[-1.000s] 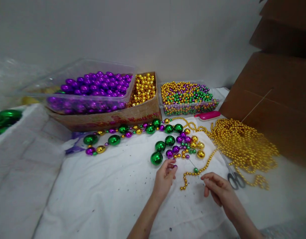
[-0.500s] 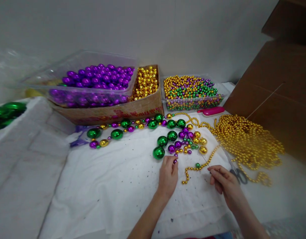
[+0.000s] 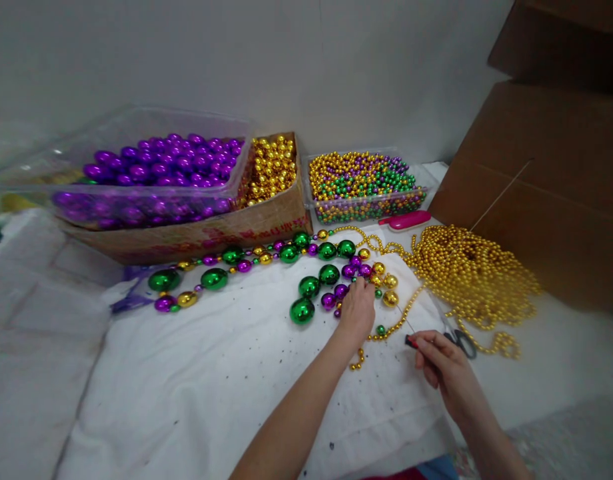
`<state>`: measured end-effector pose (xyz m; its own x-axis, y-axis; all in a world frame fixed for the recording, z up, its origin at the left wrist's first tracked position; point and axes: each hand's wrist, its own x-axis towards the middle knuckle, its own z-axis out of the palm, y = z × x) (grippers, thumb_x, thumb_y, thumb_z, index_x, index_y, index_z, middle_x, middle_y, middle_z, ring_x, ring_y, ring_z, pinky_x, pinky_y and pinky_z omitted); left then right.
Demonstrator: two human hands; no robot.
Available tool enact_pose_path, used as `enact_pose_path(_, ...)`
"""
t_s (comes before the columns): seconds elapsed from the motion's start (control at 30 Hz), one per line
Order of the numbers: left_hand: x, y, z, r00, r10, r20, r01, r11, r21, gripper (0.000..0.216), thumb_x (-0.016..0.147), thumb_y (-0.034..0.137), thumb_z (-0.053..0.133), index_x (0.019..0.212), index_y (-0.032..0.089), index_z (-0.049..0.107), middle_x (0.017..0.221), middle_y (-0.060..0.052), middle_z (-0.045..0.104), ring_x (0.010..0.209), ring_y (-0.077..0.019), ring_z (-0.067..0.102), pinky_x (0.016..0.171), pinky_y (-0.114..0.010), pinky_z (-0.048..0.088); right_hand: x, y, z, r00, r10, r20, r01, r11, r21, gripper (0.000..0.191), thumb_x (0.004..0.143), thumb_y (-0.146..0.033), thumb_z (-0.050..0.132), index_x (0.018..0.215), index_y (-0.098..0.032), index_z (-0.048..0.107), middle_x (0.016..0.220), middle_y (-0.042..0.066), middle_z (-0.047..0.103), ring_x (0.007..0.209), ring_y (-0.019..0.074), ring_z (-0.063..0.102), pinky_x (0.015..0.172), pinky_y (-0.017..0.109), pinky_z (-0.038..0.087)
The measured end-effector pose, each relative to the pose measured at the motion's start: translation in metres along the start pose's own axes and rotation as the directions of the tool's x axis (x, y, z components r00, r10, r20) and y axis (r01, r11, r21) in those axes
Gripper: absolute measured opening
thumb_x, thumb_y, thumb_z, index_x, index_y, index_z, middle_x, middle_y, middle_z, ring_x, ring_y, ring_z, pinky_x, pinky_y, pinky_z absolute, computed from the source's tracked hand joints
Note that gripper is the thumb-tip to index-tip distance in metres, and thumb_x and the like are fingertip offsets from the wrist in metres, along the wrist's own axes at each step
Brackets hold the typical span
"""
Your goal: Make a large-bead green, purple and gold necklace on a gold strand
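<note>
My left hand [image 3: 359, 310] reaches into a cluster of loose beads, fingers drawn together over the small ones. What lies under its fingertips is hidden. Large green beads [image 3: 309, 287], purple beads [image 3: 355, 265] and gold beads [image 3: 390, 299] lie around it. My right hand [image 3: 444, 363] is closed on a thin needle-like tool [image 3: 411, 341], whose black-and-red end shows at the fingertips. A fine line runs from there up toward the gold beads. Between the hands lies a strand of small gold beads [image 3: 404, 320], with a single green bead [image 3: 381, 330] beside it.
Behind stand a transparent bin of purple beads [image 3: 161, 190], a cardboard box [image 3: 211, 237] with gold beads and a mixed-bead tray [image 3: 369, 207]. A strung necklace [image 3: 244, 266] lies in front. Gold chain [image 3: 471, 273], scissors [image 3: 464, 343] and a pink-handled tool [image 3: 409, 220] are rightward.
My left hand has moved up and right from the small purple beads into the bead cluster. The black-and-red end now shows at my right fingertips. The whole view has shifted slightly.
</note>
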<state>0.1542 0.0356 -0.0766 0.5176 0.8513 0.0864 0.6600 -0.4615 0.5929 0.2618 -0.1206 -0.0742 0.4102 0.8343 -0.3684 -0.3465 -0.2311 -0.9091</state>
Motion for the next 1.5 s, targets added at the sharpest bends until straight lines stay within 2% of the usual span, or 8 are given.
enact_pose_path(0.3, -0.009, -0.012, -0.022, 0.991, -0.099, 0.091, 0.123, 0.937, -0.326, 0.014, 0.081, 0.022, 0.058, 0.092, 0.015, 0.063, 0.084, -0.005, 0.061, 0.074, -0.0144, 0.058, 0.064, -0.025, 0.046, -0.004, 0.000, -0.008, 0.998, 0.052, 0.034, -0.051, 0.998, -0.033, 0.029, 0.078, -0.043, 0.065, 0.087, -0.015, 0.061, 0.050, -0.005, 0.051, 0.035, 0.0020, 0.026, 0.035, 0.018, 0.012)
enact_pose_path(0.37, -0.026, -0.019, -0.032, 0.962, -0.197, 0.190, 0.273, 0.737, -0.618, 0.021, 0.082, 0.028, 0.058, 0.098, 0.014, 0.060, 0.078, -0.003, 0.062, 0.062, -0.0102, 0.055, 0.049, -0.019, 0.039, -0.008, -0.001, -0.011, 0.991, 0.103, 0.080, -0.093, 0.989, -0.116, 0.032, 0.078, -0.046, 0.063, 0.089, -0.016, 0.061, 0.047, -0.005, 0.050, 0.034, 0.0022, 0.023, 0.035, 0.019, 0.009)
enact_pose_path(0.5, -0.062, -0.033, -0.043, 0.862, -0.262, 0.434, 0.454, 0.019, -0.891, 0.030, 0.070, 0.026, 0.073, 0.094, 0.013, 0.059, 0.086, -0.006, 0.064, 0.059, -0.0051, 0.052, 0.043, -0.013, 0.031, -0.019, -0.003, -0.016, 0.970, 0.194, 0.145, -0.147, 0.947, -0.285, 0.041, 0.078, -0.053, 0.060, 0.093, -0.015, 0.063, 0.040, -0.005, 0.048, 0.033, 0.0036, 0.023, 0.037, 0.019, 0.010)
enact_pose_path(0.6, -0.078, -0.041, -0.042, 0.836, -0.288, 0.466, 0.450, -0.125, -0.884, 0.032, 0.067, 0.022, 0.076, 0.093, 0.014, 0.060, 0.088, -0.006, 0.065, 0.060, -0.0045, 0.053, 0.044, -0.011, 0.032, -0.026, -0.007, -0.016, 0.982, 0.143, 0.125, -0.087, 0.924, -0.373, 0.041, 0.076, -0.053, 0.060, 0.089, -0.014, 0.065, 0.038, -0.004, 0.047, 0.035, 0.0057, 0.031, 0.039, 0.020, 0.018)
enact_pose_path(0.87, -0.087, -0.051, -0.039, 0.844, -0.335, 0.418, 0.392, -0.148, -0.908, 0.029, 0.067, 0.021, 0.077, 0.090, 0.013, 0.062, 0.084, -0.004, 0.064, 0.058, -0.0035, 0.051, 0.042, -0.011, 0.032, -0.036, -0.014, -0.008, 0.993, 0.093, 0.078, -0.047, 0.890, -0.454, 0.038, 0.074, -0.050, 0.061, 0.083, -0.014, 0.069, 0.043, -0.003, 0.048, 0.040, 0.0104, 0.044, 0.044, 0.022, 0.031)
enact_pose_path(1.33, -0.093, -0.045, -0.044, 0.865, -0.261, 0.428, 0.416, -0.102, -0.903, 0.027, 0.063, 0.022, 0.078, 0.085, 0.014, 0.064, 0.071, 0.002, 0.052, 0.056, -0.0029, 0.046, 0.042, -0.013, 0.026, -0.029, 0.002, 0.011, 0.978, 0.119, 0.173, -0.057, 0.942, -0.330, 0.034, 0.074, -0.049, 0.065, 0.081, -0.016, 0.067, 0.043, -0.003, 0.047, 0.038, 0.0078, 0.035, 0.040, 0.021, 0.021)
enact_pose_path(1.43, -0.095, -0.044, -0.043, 0.865, -0.276, 0.419, 0.448, 0.049, -0.893, 0.025, 0.071, 0.029, 0.071, 0.090, 0.014, 0.065, 0.079, -0.001, 0.057, 0.055, -0.0038, 0.044, 0.043, -0.015, 0.026, -0.023, 0.013, 0.028, 0.960, 0.185, 0.208, -0.152, 0.974, -0.167, 0.032, 0.076, -0.047, 0.064, 0.083, -0.017, 0.062, 0.045, -0.005, 0.047, 0.036, 0.0042, 0.025, 0.037, 0.020, 0.012)
enact_pose_path(1.5, -0.096, -0.047, -0.042, 0.889, -0.356, 0.289, 0.415, 0.355, -0.838, 0.021, 0.077, 0.029, 0.064, 0.092, 0.016, 0.065, 0.081, -0.003, 0.060, 0.056, -0.0064, 0.046, 0.047, -0.018, 0.032, -0.020, 0.020, 0.034, 0.959, 0.193, 0.207, -0.182, 0.981, -0.073, 0.029, 0.077, -0.045, 0.065, 0.084, -0.017, 0.060, 0.047, -0.006, 0.047, 0.036, 0.0035, 0.026, 0.037, 0.019, 0.012)
